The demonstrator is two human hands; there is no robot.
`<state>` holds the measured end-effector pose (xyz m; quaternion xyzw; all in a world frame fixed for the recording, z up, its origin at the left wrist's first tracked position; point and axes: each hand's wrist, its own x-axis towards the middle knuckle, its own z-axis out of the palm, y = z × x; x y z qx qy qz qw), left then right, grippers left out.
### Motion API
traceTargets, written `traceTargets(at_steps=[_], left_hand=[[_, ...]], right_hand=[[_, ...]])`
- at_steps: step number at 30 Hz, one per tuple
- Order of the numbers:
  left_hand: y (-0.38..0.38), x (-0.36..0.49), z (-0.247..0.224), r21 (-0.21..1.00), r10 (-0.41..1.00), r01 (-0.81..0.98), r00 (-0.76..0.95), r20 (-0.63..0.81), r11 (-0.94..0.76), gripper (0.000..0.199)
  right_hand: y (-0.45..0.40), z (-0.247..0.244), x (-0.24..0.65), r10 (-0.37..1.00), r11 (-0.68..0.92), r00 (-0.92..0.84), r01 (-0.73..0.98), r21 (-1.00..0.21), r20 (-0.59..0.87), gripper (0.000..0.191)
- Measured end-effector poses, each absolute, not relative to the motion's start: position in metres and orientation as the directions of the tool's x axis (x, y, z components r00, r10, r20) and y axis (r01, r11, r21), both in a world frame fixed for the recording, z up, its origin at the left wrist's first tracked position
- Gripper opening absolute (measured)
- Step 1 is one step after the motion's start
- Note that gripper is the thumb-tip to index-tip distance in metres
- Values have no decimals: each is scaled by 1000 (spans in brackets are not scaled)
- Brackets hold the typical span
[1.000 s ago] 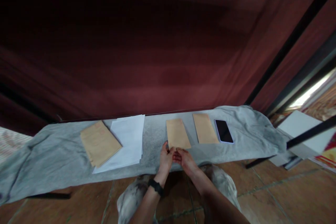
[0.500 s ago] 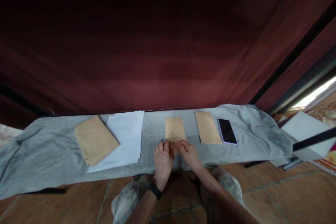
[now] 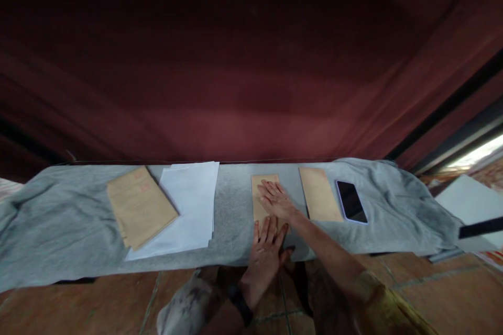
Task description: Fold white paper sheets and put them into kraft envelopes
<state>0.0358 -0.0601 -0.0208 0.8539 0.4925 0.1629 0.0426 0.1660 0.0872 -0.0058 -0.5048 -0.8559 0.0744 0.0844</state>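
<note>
The right hand (image 3: 277, 200) lies flat beyond the left hand (image 3: 266, 252) (both palm down).

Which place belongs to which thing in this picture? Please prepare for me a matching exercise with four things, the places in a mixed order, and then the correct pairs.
Things:
1. Phone
2. White sheets
3. Left hand
4. Right hand

Places:
A. Spread over the near part of the middle brown envelope
B. Just right of the rightmost brown envelope
C. Laid over the middle envelope, farther from the person
D. Partly beneath the brown envelope pile

Right pairs: 1-B, 2-D, 3-A, 4-C
</note>
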Motion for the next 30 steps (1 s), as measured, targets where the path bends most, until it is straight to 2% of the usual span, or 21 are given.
traceTargets(at_steps=[5,11,16,20,24,30], left_hand=[[-64,32,-18,239,809,773,557,189,-588,68],[-64,32,-16,306,801,744,583,138,-594,71],[-63,32,-27,283,791,741,592,151,-609,76],[-60,34,-41,222,773,741,612,165,-634,81],[-62,39,-47,154,778,763,610,149,-628,74],[-75,40,-17,223,787,756,604,124,-615,71]], right_hand=[[118,-8,164,903,424,-405,894,-148,140,58],[126,-14,159,945,309,-287,940,-143,155,64],[116,-22,154,974,169,-143,975,-146,174,69],[102,-29,159,961,215,-181,964,-156,210,68],[82,-35,171,937,298,-258,942,-152,235,69],[50,-35,189,913,394,-365,903,-168,184,72]])
